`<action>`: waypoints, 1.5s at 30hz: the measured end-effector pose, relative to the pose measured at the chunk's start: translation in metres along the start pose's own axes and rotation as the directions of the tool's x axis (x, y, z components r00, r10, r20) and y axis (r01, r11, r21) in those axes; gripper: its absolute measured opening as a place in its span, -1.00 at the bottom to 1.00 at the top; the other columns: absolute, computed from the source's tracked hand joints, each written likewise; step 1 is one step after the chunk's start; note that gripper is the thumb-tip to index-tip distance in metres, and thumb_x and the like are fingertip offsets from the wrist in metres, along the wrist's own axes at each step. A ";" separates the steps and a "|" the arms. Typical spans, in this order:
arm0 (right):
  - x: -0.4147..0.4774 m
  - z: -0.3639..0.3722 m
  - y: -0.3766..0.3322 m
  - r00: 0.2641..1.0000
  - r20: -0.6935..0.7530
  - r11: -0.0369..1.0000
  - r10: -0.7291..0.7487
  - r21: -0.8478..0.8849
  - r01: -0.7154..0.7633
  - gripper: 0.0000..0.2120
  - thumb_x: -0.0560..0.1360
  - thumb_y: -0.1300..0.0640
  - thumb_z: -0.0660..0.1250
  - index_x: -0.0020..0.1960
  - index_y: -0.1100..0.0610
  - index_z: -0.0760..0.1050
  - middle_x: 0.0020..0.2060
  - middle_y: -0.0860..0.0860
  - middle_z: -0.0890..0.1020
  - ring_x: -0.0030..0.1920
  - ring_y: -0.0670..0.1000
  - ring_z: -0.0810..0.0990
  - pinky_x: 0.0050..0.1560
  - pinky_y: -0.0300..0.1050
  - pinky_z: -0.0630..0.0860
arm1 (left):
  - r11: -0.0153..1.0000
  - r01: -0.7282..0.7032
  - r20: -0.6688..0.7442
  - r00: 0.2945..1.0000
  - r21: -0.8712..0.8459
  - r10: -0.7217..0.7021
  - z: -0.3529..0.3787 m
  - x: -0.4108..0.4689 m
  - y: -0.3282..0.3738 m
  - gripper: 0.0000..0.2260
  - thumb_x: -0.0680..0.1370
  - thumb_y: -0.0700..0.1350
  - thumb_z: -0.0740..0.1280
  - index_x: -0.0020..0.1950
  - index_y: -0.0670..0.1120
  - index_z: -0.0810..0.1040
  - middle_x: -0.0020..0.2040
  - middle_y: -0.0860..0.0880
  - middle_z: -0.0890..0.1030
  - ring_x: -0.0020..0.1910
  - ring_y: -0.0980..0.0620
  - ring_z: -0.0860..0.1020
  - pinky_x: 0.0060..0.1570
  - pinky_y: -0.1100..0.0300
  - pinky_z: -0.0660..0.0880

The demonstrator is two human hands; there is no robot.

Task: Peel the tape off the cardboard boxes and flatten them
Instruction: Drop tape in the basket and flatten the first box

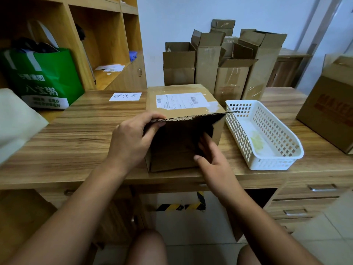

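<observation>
The wooden counter (86, 134) bears a cardboard box (191, 111) at its near edge, a white basket (277, 129) beside it, and a paper label (125, 96) and upright boxes (229, 81) toward the back edge.

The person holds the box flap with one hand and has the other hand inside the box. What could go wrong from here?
1. The left hand pinches the flap on its raw corrugated edge; sliding along it may cut the skin.
2. The flap's far corner reaches over the rim of the white basket; folding it could knock the basket.
3. The shipping label and tape are on the box; flattening now may tear the cardboard.
</observation>
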State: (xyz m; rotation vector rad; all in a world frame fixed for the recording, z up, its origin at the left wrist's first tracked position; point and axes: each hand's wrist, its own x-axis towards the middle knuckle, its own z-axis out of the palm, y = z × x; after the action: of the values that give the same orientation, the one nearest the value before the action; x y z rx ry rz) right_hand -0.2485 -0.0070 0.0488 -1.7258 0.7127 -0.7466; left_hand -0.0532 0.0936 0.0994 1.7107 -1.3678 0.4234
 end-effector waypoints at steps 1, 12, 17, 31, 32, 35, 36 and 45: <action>-0.004 -0.001 0.001 0.999 -0.035 1.000 -0.004 0.030 0.005 -0.35 0.63 0.28 0.25 0.62 -0.07 0.11 0.50 -0.23 0.32 0.47 -0.29 0.30 0.49 -0.22 0.27 | 1.000 -0.001 -0.002 1.000 0.001 0.001 -0.001 0.000 -0.001 -0.80 0.60 0.05 0.31 0.18 0.08 0.63 0.02 0.15 0.68 0.00 0.11 0.64 -0.08 0.04 0.56; -0.006 -0.027 -0.002 0.934 -0.342 0.938 0.109 0.347 0.017 -0.55 0.62 0.41 0.15 0.37 -0.01 0.42 0.30 -0.03 0.56 0.26 -0.11 0.60 0.33 -0.04 0.54 | 0.999 -0.047 0.085 0.995 -0.012 0.048 -0.008 -0.004 -0.009 -0.73 0.52 -0.13 0.46 0.21 0.02 0.64 0.21 0.11 0.64 0.23 0.14 0.58 0.23 0.13 0.52; -0.013 -0.031 -0.018 0.900 -0.431 0.966 -0.061 0.203 0.162 -0.63 0.60 0.41 0.19 0.18 -0.01 0.51 0.07 0.02 0.60 0.07 -0.03 0.66 0.07 -0.13 0.63 | 1.000 -0.029 0.171 0.985 -0.005 0.030 -0.013 -0.011 -0.015 -0.58 0.42 -0.27 0.52 0.23 0.01 0.61 0.31 0.15 0.56 0.41 0.20 0.42 0.43 0.12 0.34; 0.061 -0.036 -0.074 0.994 0.096 0.935 0.042 -0.356 -0.005 -0.48 0.66 -0.11 0.22 0.58 -0.07 0.26 0.56 -0.17 0.27 0.49 -0.11 0.29 0.29 -0.23 0.17 | 1.000 0.003 0.202 0.979 -0.018 0.001 -0.036 -0.019 -0.030 -0.52 0.41 0.35 0.39 0.21 0.11 0.58 0.29 0.26 0.53 0.33 0.26 0.44 0.26 0.32 0.39; 0.062 -0.035 -0.073 0.993 0.111 0.914 0.035 -0.406 0.013 -0.46 0.65 -0.13 0.22 0.59 -0.08 0.24 0.57 -0.16 0.26 0.52 -0.09 0.27 0.30 -0.22 0.16 | 1.000 0.018 0.216 0.976 0.003 -0.018 -0.039 -0.020 -0.032 -0.49 0.39 0.38 0.37 0.22 0.14 0.57 0.29 0.28 0.52 0.32 0.28 0.43 0.25 0.38 0.36; 0.061 -0.027 -0.069 0.989 0.149 0.877 0.007 -0.476 0.066 -0.43 0.64 -0.12 0.25 0.60 -0.07 0.21 0.56 -0.14 0.30 0.53 -0.07 0.29 0.36 -0.21 0.21 | 0.995 0.082 0.238 0.967 0.064 -0.095 -0.049 -0.023 -0.041 -0.46 0.44 0.46 0.23 0.29 0.20 0.53 0.29 0.36 0.46 0.31 0.32 0.37 0.20 0.34 0.33; 0.060 -0.023 -0.067 0.984 0.179 0.857 -0.001 -0.507 0.093 -0.44 0.65 -0.10 0.24 0.60 -0.05 0.21 0.57 -0.16 0.27 0.55 -0.08 0.26 0.40 -0.22 0.18 | 0.991 0.100 0.245 0.962 0.084 -0.118 -0.051 -0.025 -0.044 -0.47 0.47 0.46 0.16 0.31 0.21 0.52 0.30 0.35 0.46 0.32 0.30 0.37 0.21 0.27 0.35; 0.054 0.008 -0.026 0.950 0.285 0.514 0.127 -0.838 0.183 -0.48 0.68 -0.21 0.04 0.60 -0.11 0.17 0.60 -0.18 0.16 0.60 0.01 0.12 0.53 0.11 0.09 | 0.937 0.207 0.475 0.818 0.282 -0.324 -0.027 -0.044 -0.065 -0.15 0.36 0.62 -0.17 0.46 0.24 0.42 0.44 0.30 0.36 0.47 0.25 0.24 0.46 0.06 0.25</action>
State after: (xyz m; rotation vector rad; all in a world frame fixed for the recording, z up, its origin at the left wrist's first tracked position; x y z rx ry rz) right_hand -0.2062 -0.0380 0.0790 -2.7058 0.9077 -0.0447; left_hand -0.0021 0.1428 0.0556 2.2784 -1.4501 -0.0662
